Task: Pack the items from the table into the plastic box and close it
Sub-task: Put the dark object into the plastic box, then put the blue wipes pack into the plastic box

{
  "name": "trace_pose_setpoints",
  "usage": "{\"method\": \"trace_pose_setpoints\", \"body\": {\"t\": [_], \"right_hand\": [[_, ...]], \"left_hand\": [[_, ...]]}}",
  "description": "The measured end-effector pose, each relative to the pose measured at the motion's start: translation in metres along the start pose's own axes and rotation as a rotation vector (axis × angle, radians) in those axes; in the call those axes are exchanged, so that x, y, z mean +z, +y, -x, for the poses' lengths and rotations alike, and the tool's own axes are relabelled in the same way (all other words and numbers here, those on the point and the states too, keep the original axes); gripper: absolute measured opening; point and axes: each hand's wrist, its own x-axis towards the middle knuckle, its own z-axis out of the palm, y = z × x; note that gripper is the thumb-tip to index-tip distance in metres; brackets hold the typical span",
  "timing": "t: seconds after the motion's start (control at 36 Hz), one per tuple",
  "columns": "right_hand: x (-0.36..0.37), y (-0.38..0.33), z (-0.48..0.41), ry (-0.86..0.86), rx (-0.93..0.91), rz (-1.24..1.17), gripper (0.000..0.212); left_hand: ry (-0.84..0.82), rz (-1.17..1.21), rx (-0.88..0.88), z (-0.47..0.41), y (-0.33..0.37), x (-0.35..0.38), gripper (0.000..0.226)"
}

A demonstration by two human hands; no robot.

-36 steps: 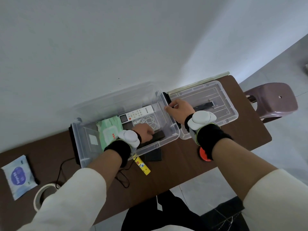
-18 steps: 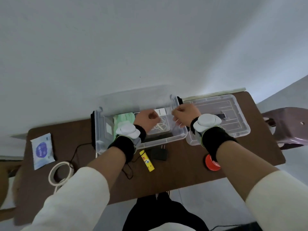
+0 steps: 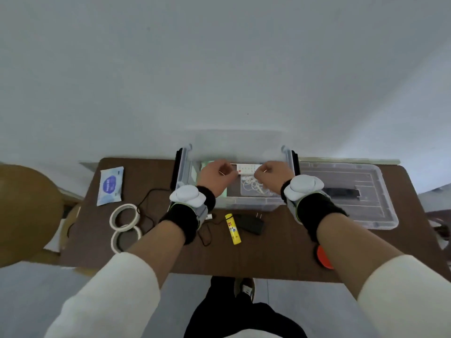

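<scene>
1. Nearest, two white sleeves are seen, with both forearms stretched out over the brown table (image 3: pixel 268 254). Each wrist is wrapped in a black band carrying a white pod.
2. At the table's near edge, on the right, an orange disc (image 3: pixel 322 259) is partly hidden by the right forearm.
3. Farther in, a yellow glue stick (image 3: pixel 233 229) is laid flat just beside a black adapter (image 3: pixel 251 224). Both are near the box's front wall but apart from it.
4. To the left, a tape roll (image 3: pixel 114 242) is laid touching a second tape roll (image 3: pixel 112 219), and a black cord (image 3: pixel 146 203) is looped beside them.
5. Beyond the rolls, a blue-and-white wipes pack (image 3: pixel 109 186) is laid near the far left corner.
6. The clear box (image 3: pixel 244 207) is set open at the far middle of the table, by the wall. A remote (image 3: pixel 246 168), a coiled white cable (image 3: pixel 251 185) and a green pack (image 3: pixel 206 165) are held inside it.
7. The left hand (image 3: pixel 216 176) and the right hand (image 3: pixel 272 175) are held over the box's inside, apart from each other, with fingers curled. Whether anything is pinched cannot be told.
8. The lid (image 3: pixel 366 211) is laid flat just to the right of the box. A dark bar is seen at its middle, and whether it is on or under the lid cannot be told.
9. A rounded tan chair (image 3: pixel 24 211) is seen off the table's left end.
</scene>
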Motion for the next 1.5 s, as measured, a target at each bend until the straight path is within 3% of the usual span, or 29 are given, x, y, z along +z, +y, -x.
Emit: {"method": "trace_pose_setpoints", "body": {"t": [0.58, 0.83, 1.08, 1.19, 1.5], "right_hand": [[0.103, -0.086, 0.027, -0.183, -0.215, 0.043, 0.01], [0.163, -0.127, 0.028, -0.265, -0.244, -0.009, 0.013], [0.222, -0.166, 0.007, -0.272, -0.265, 0.06, 0.009], [0.258, -0.196, -0.012, -0.287, -0.237, 0.084, 0.003], [0.343, -0.236, -0.065, -0.348, -0.099, 0.079, 0.044]], "left_hand": [[0.283, 0.161, -0.149, 0.094, -0.066, -0.092, 0.003], [0.399, 0.232, -0.26, 0.108, -0.113, -0.134, 0.009], [0.388, 0.292, -0.337, 0.1, -0.16, -0.188, 0.006], [0.405, 0.316, -0.379, 0.08, -0.192, -0.224, 0.018], [0.454, 0.166, -0.378, 0.027, -0.27, -0.282, 0.027]]}}
